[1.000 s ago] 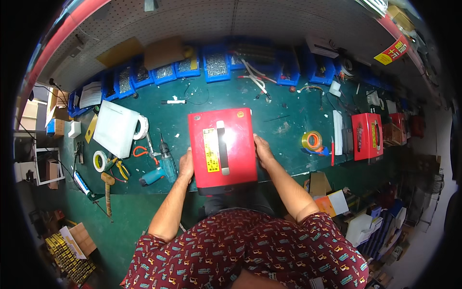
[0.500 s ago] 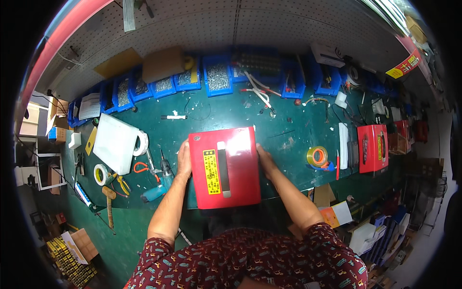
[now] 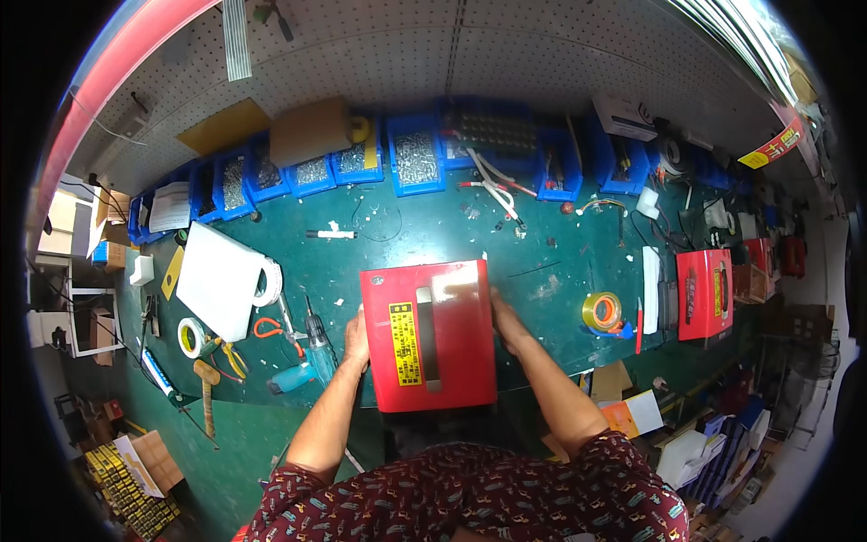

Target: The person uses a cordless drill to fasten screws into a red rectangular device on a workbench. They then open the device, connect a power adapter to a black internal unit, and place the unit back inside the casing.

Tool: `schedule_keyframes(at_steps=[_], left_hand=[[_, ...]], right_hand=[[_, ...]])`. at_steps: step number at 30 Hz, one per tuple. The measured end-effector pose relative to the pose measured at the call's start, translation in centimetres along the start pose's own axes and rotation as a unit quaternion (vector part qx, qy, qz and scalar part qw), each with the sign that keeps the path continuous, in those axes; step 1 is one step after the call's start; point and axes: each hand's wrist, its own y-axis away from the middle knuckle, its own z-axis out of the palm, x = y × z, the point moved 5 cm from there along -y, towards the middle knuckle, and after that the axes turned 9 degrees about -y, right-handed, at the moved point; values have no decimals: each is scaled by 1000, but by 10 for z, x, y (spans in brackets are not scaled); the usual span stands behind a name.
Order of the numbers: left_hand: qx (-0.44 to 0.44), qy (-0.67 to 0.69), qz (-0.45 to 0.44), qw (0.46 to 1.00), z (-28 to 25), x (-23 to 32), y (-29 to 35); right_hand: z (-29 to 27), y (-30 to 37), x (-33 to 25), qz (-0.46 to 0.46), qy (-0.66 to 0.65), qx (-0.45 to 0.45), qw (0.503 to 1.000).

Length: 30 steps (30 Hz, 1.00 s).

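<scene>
A red metal box [image 3: 468,348] with a dark strap handle and a yellow label on top stands at the bench's near edge, in front of my torso. My left hand [image 3: 358,339] lies along its left side and my right hand [image 3: 508,321] along its right side. Both hands grip the box between them; the box partly hides their fingers. To the left of my left forearm lies a teal cordless drill [image 3: 314,361], its bit pointing away from me.
Blue bins [image 3: 415,158] of screws line the back of the green bench [image 3: 533,271]. On the left are a white panel [image 3: 217,280], pliers [image 3: 237,359] and a mallet [image 3: 208,397]. Tape rolls [image 3: 602,313] and another red box [image 3: 704,294] stand on the right.
The whole scene sits slightly lower in the picture, as the view has tilted. The box and both hands keep nearly the same place on the bench, with the grip unchanged.
</scene>
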Motion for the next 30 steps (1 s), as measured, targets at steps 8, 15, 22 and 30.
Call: schedule_keyframes(at_steps=[8, 15, 22, 30], left_hand=[[-96, 131, -18, 987, 21, 32, 29], [-197, 157, -37, 967, 23, 38, 35], [-257, 209, -20, 943, 12, -12, 4], [-277, 241, -43, 929, 9, -20, 2]], right_hand=[[-5, -13, 15, -9, -108, -24, 994], [-2, -7, 18, 1, -153, -66, 986], [-1, -3, 15, 36, -216, -83, 972], [-5, -8, 13, 32, -180, -152, 971]])
